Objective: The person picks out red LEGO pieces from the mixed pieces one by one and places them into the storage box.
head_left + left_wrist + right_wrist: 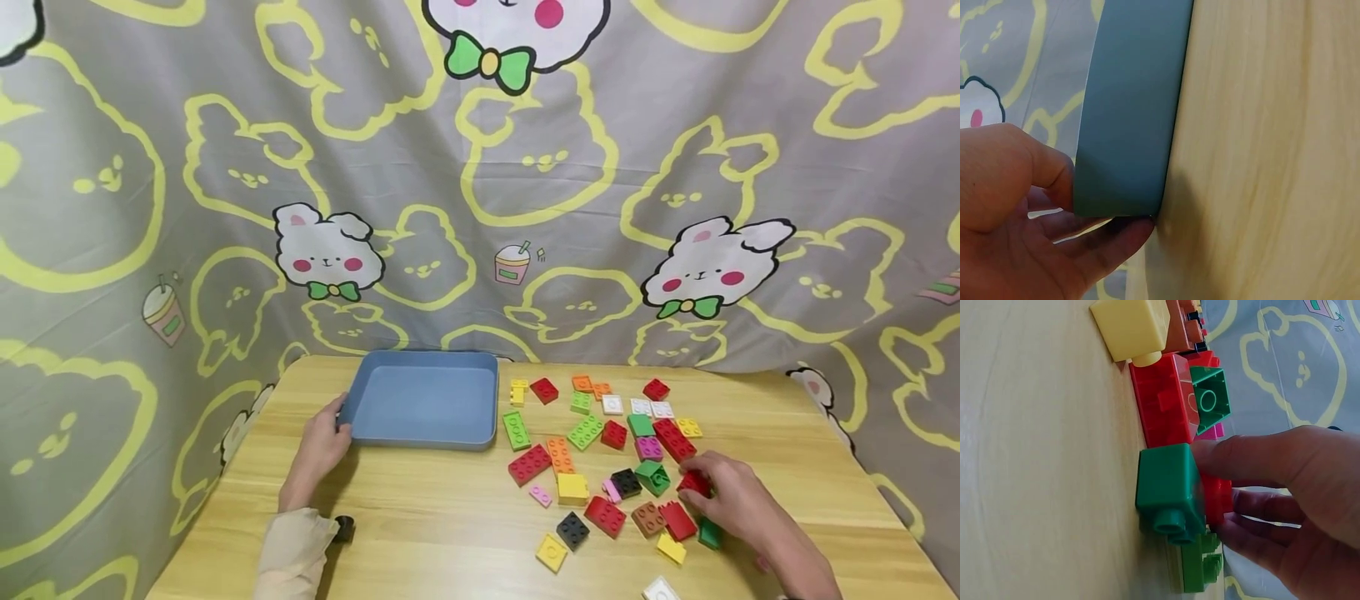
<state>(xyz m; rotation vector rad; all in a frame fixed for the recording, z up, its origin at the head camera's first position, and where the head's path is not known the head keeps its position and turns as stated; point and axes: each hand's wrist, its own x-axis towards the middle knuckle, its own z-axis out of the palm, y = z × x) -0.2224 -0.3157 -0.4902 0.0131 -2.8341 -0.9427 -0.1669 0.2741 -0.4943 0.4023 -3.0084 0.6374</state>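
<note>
A shallow blue tray [423,404] lies at the back left of the wooden table. My left hand [322,442] grips its near left corner; in the left wrist view the thumb and fingers bend about the corner of the tray wall [1129,125]. On the right, my right hand [731,496] pinches a red toy brick [694,482] between thumb and fingers. The right wrist view shows that red brick [1216,499] partly hidden behind a dark green brick [1166,478]. Another red brick [678,521] lies beside the hand, on its side.
Several loose bricks spread over the table's right half, among them a yellow brick [572,489], a black brick [572,531] and a white brick [661,589]. A small black object [344,528] lies by the left sleeve. A patterned curtain [480,208] hangs behind the table [420,517].
</note>
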